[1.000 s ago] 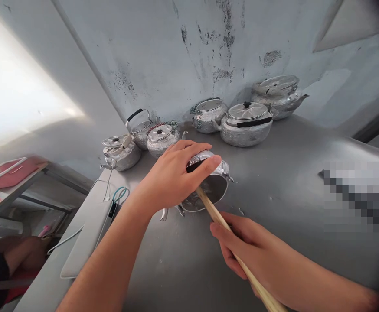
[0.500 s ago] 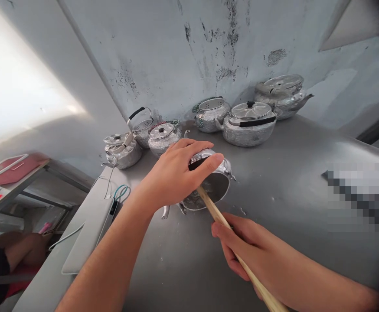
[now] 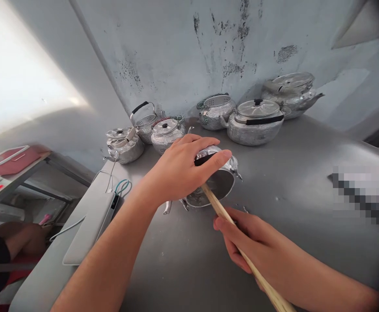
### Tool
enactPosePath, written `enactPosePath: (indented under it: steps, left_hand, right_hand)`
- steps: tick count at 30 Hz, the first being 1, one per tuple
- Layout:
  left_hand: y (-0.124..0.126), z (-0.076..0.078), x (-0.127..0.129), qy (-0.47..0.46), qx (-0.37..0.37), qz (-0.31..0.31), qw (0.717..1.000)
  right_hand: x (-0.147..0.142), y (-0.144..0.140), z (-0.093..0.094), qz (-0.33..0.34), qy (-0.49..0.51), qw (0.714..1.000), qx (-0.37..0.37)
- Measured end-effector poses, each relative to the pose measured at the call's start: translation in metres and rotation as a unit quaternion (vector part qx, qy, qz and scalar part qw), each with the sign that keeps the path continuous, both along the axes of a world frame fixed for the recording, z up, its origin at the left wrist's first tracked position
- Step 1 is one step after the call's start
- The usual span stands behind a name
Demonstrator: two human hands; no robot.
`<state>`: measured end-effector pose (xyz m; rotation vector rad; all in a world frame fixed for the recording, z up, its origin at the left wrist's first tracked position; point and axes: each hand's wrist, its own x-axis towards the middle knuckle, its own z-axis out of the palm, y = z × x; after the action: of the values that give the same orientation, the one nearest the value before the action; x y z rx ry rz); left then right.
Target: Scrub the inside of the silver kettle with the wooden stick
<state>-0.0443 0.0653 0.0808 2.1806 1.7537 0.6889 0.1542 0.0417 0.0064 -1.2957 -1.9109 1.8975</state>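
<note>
A dented silver metal kettle point(image 3: 222, 183) lies tipped on the table, its round mouth facing me. My left hand point(image 3: 184, 171) is closed over its upper side by the black handle grip point(image 3: 204, 160), with the thumb reaching toward the rim. In my right hand point(image 3: 249, 240) is a pale wooden stick point(image 3: 218, 208), wrapped by the fingers partway along. The stick's far end runs into the kettle's mouth beneath my left hand, so its tip is hidden. The kettle's spout point(image 3: 167, 207) points out at lower left.
Several similar kettles stand along the wall, among them a lidded one point(image 3: 256, 123) and one with a red cord point(image 3: 166, 132). A white power bank point(image 3: 92, 229) with cables lies on the table's left side. At far left, a shelf holds a pink basket point(image 3: 10, 159); a person's leg shows below.
The whole view has shifted a little, so most things appear slightly farther right. Both hands keep their hold on the kettle and the wooden stick, with little other visible movement.
</note>
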Motion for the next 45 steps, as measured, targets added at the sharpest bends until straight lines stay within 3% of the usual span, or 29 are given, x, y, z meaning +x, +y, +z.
enactPosePath:
  steps: [23, 31, 45]
  left_hand:
    - [0.0009, -0.0018, -0.0024, 0.000, 0.001, 0.000, 1.000]
    - [0.0010, -0.0017, -0.0024, -0.007, 0.002, 0.003, 1.000]
    - [0.0011, -0.0026, -0.0028, -0.007, 0.001, 0.011, 1.000]
  right_hand:
    - [0.0029, -0.0020, 0.0009, 0.006, -0.008, 0.999, 0.030]
    - [-0.0031, 0.0008, 0.0070, 0.010, -0.042, 0.999, -0.002]
    - [0.0011, -0.0052, -0.0028, -0.004, -0.022, 1.000, 0.006]
